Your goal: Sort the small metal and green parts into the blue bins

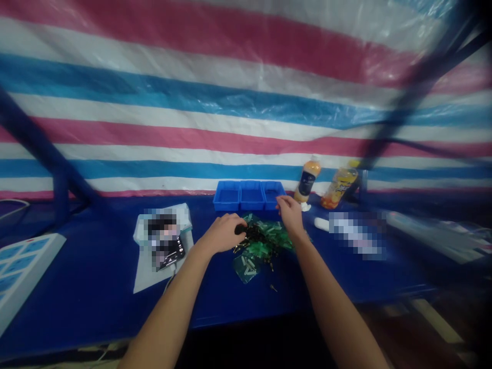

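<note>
A heap of small green and black parts (265, 241) lies on the blue table (96, 287), in front of three blue bins (249, 195). My left hand (223, 230) rests on the left edge of the heap, its fingers curled over dark pieces. My right hand (290, 212) is raised just in front of the right bin, fingers pinched together; whatever is between them is too small to make out.
Two bottles (307, 179) (340, 187) stand right of the bins. A white bag with a dark item (165, 241) lies to the left, and a white power strip (19, 266) at the far left. A striped tarp (230, 102) hangs behind.
</note>
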{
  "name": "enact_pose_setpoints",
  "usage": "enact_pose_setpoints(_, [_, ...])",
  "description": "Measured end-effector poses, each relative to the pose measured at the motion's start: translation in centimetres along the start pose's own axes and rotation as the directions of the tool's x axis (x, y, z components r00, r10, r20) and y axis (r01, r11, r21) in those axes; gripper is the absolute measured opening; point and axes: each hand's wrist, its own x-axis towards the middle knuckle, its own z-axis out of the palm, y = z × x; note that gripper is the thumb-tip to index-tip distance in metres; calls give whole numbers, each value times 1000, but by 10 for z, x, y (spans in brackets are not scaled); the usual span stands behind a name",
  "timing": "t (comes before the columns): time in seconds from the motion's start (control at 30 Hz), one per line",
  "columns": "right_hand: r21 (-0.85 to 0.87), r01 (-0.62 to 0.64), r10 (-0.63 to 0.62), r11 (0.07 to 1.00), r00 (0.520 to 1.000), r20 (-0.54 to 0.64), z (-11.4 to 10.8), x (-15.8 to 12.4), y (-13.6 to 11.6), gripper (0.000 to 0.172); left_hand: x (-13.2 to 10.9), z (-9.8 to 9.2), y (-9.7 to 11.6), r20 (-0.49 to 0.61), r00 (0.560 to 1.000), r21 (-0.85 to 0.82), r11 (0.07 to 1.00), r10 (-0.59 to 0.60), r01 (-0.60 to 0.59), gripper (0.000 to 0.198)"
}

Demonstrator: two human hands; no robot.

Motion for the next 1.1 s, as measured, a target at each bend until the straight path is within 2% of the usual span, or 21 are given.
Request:
enact_pose_setpoints(0.27, [-196, 81, -68, 977, 995, 72, 10, -8, 6, 31, -3, 10, 11, -66, 998, 94, 995, 20, -14, 19])
enact_pose_setpoints(0.47, [-249, 165, -130, 954, 980, 149, 13, -16, -1, 28, -1, 15, 11, -139, 990, -17, 1000, -1, -1, 19])
enact_pose_setpoints(0.53, [-248, 251, -186, 936, 948, 257, 15, -22, -5, 27, -1, 15, 9, -197, 980, -81, 997, -28, 13, 19])
enact_pose_setpoints(0.57, [-249, 312, -223, 917, 917, 330, 16, -25, -7, 25, -1, 15, 8, -224, 974, -120, 993, -45, 18, 19])
enact_pose_setpoints(0.7, [-305, 577, -316, 758, 733, 602, 21, -33, -10, 21, -1, 16, 6, -257, 959, -311, 950, -123, 38, 19])
enact_pose_setpoints(0.77, [-338, 646, -308, 685, 677, 669, 24, -35, -9, 20, 0, 17, 6, -257, 952, -414, 909, -168, 49, 18])
enact_pose_setpoints(0.83, [-350, 666, -299, 659, 659, 690, 26, -36, -7, 22, 1, 18, 7, -254, 944, -516, 855, -210, 51, 19])
enact_pose_setpoints(0.9, [-342, 659, -301, 670, 662, 686, 27, -36, -7, 23, 2, 18, 9, -233, 944, -605, 795, -233, 47, 21])
enact_pose_setpoints(1.0, [-304, 633, -312, 712, 673, 671, 28, -36, -8, 20, 2, 17, 10, -181, 956, -698, 714, -231, 41, 21])
enact_pose_setpoints(1.1, [-205, 595, -349, 777, 678, 647, 28, -37, -12, 17, 3, 16, 8, -179, 954, -747, 664, -241, 28, 21])
